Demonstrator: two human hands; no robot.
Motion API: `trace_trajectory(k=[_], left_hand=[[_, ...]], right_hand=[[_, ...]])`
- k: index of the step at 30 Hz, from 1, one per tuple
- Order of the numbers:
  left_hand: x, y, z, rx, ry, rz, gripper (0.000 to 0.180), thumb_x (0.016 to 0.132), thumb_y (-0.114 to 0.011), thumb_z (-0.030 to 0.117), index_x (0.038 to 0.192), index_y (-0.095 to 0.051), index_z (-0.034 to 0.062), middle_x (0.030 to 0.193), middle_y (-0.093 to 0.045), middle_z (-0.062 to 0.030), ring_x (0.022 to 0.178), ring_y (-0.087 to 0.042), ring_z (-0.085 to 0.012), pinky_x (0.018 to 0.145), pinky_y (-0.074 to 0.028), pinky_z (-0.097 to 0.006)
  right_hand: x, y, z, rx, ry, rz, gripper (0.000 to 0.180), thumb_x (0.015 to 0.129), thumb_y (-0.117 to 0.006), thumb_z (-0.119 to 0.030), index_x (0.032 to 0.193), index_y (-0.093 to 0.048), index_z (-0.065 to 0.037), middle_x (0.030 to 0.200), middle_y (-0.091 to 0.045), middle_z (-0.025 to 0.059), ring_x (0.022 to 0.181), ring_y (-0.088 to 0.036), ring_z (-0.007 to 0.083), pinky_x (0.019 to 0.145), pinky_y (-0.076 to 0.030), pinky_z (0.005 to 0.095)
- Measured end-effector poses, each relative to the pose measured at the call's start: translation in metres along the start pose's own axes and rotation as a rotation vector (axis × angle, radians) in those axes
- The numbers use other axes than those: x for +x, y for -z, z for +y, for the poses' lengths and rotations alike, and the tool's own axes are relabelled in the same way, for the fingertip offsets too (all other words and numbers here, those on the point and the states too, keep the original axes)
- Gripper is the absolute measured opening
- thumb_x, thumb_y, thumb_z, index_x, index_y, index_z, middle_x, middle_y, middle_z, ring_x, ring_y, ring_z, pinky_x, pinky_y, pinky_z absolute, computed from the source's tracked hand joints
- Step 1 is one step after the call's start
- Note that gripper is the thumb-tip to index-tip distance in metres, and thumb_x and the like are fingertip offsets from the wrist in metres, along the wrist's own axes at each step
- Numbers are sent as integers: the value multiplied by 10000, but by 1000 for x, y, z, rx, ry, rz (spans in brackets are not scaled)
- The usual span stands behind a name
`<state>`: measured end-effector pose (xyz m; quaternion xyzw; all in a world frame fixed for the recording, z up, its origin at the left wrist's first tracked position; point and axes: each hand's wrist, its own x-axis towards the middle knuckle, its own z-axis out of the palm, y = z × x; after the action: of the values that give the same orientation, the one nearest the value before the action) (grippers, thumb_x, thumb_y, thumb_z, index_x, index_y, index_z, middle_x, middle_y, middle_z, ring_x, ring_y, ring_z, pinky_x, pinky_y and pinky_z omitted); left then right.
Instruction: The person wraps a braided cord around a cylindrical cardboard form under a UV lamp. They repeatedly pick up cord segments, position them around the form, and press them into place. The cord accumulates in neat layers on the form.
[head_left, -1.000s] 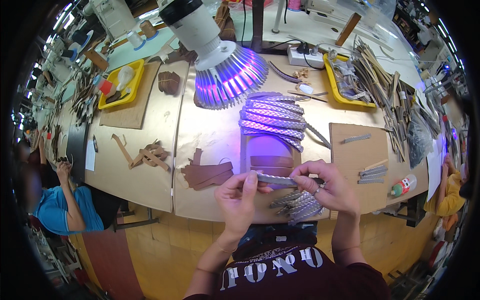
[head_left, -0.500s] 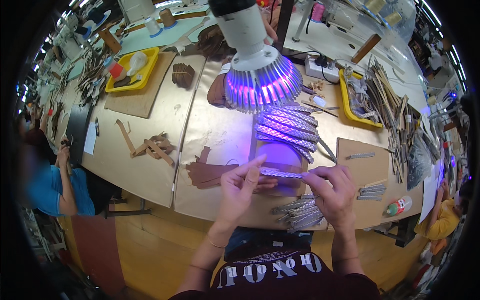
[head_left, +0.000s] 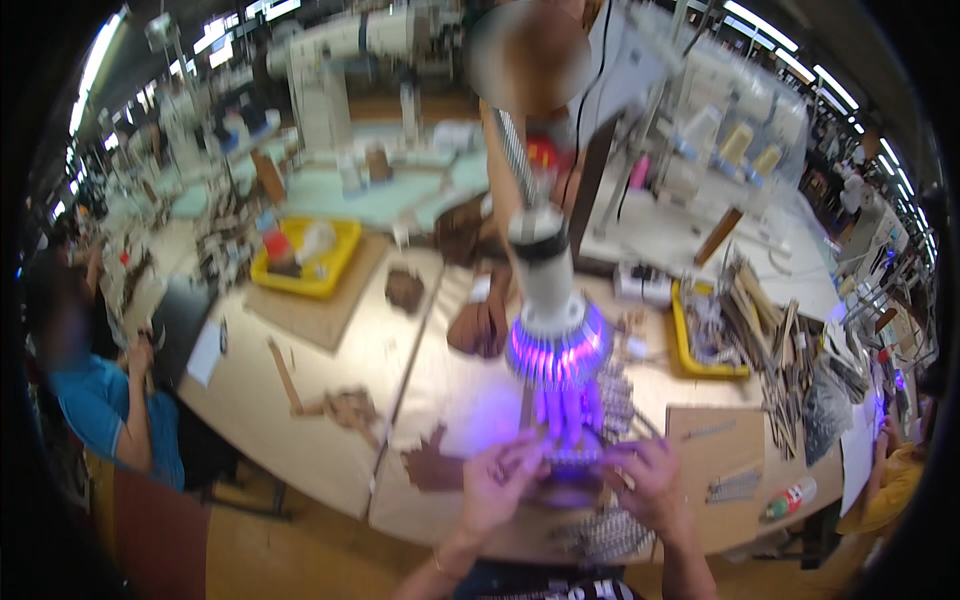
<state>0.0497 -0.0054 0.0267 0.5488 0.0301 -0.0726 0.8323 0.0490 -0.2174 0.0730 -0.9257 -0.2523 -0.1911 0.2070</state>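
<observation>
A short braided strap, lit purple, stretches between my hands under the lamp. My left hand is closed on its left end, thumb and fingers together. My right hand pinches the other end. Close above them hangs a finned lamp glowing pink and violet. Beneath it, purple-lit streaks are too blurred to make out. A bundle of braided straps lies beyond my right hand. Another pile of braided straps lies nearer me, partly hidden by my right hand.
Brown leather pieces lie left of my hands. A cardboard sheet with short straps and a bottle are at right. Yellow trays stand farther back. One person sits at left; another's arm reaches in behind the lamp.
The view has tipped up and blurred, so the lamp and table sit lower in it. A person across the table has come into sight. Both my hands still hold the braided strap.
</observation>
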Motion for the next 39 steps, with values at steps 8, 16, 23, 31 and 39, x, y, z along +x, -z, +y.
trace_trajectory(k=[8,16,23,31,39], left_hand=[[-8,-3,-3,-13,-77,-26,277,935,-597,-10,1193,-556,-103,1105,-678,-196,994,-673,-201,866,-578,-300],[-32,-16,-5,73,-163,11,211,932,-594,-23,1131,-576,-91,1078,-688,-203,962,-682,-197,850,-569,-294],[-37,-2,-24,514,-393,154,216,948,-586,51,1127,-635,-59,1102,-689,-130,1024,-643,-172,927,-481,-298],[2,11,-56,386,-179,178,220,935,-624,114,1104,-679,-16,1127,-659,-125,941,-634,-169,818,-501,-281],[17,15,-56,371,-177,82,114,888,-700,79,953,-666,-9,973,-651,-56,815,-589,-70,697,-487,-222]], right_hand=[[-7,-3,-12,43,-50,21,263,813,-751,-298,1000,-652,-141,849,-668,-15,752,-627,169,670,-411,337],[-20,5,-24,144,-147,-84,176,855,-705,-260,959,-638,-134,841,-659,13,731,-624,193,648,-409,335],[-31,4,-19,191,-309,-74,149,866,-695,-191,937,-633,-77,800,-643,55,720,-611,239,657,-435,356],[-31,-27,13,693,-801,-72,349,860,-738,-234,1044,-616,37,929,-564,112,772,-551,192,660,-467,306],[-32,-39,28,700,-609,-105,236,856,-731,-184,952,-607,-7,879,-527,88,748,-525,179,676,-453,317]])
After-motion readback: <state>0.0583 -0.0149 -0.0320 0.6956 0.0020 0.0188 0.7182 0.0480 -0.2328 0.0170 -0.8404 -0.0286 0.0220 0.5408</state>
